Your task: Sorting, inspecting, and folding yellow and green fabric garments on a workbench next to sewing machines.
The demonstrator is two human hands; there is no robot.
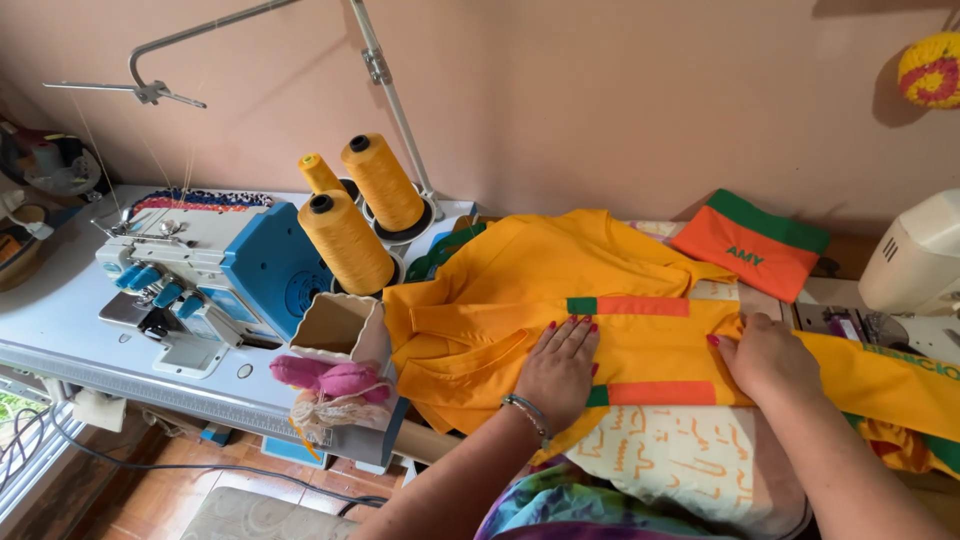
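A big yellow cloth [560,290] lies spread out in the middle of the worktop [50,320]. It has two orange strips with green ends sewn on it, one [630,306] near the top of the hands and one [655,393] lower down.

The left hand [560,368] lies flat on the yellow cloth with its fingers spread wide. It holds nothing; it only presses the cloth down. The nails are red, and a bracelet [527,412] sits on the wrist.

The right hand [765,355] is at 3 o'clock from the left hand. Its fingers are curled and they pinch a fold of the yellow cloth between the two orange strips. A long yellow band [890,375] runs from this hand toward 3 o'clock.

Under the yellow cloth, at 6 o'clock, a cream cloth with yellow marks [690,455] peeks out.

At 9 o'clock from the yellow cloth stands a white and blue sewing machine [200,275]. Three big cones of yellow thread [345,240] stand just behind it, toward 12 o'clock, under a thin metal thread stand [380,70]. A small open cardboard box [340,325] sits beside the cloth's left edge, and a pink fuzzy bundle [330,380] lies just below the box.

At 1 o'clock, well apart from the hands, lies a folded orange piece with a green edge [755,245]. At 3 o'clock, in the far corner, part of another white machine [915,255] shows. A round yellow and pink pom-pom [930,68] hangs on the wall at 2 o'clock.
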